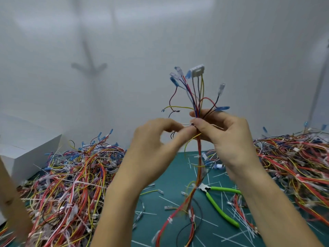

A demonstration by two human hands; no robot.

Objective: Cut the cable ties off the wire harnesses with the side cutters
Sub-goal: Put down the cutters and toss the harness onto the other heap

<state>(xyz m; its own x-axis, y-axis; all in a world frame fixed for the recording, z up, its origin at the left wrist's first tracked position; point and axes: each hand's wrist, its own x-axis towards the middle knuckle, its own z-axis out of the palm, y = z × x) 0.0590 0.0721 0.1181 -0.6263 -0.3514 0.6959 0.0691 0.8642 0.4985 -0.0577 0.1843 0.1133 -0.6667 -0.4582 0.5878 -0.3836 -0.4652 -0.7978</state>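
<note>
Green cutting mat point(178, 175): it lies under everything, and its far edge meets the white wall. Only a strip down the middle shows.

Left pile of harnesses point(71, 184) and right pile point(293, 166): they bound that strip on either side. A white box point(26, 150) stands behind the left pile.

Held harness point(198, 145): I hold it above the strip with its long axis near vertical. The end with the white connector point(197, 71) points up and the terminals fan out around it. The tail hangs down to the mat.

Right hand point(226, 132): my fingers and thumb curl round the bundle at mid-length.

Left hand point(153, 148): my thumb and forefinger close in a pinch at the bundle, just beside my right thumb. What they pinch is blurred.

Side cutters point(207, 190): they lie untouched on the mat below my right forearm. The nose points up and left, near the hanging tail. The green handles spread right and down.

Cut ties point(236, 216): white slivers are scattered across the strip.
</note>
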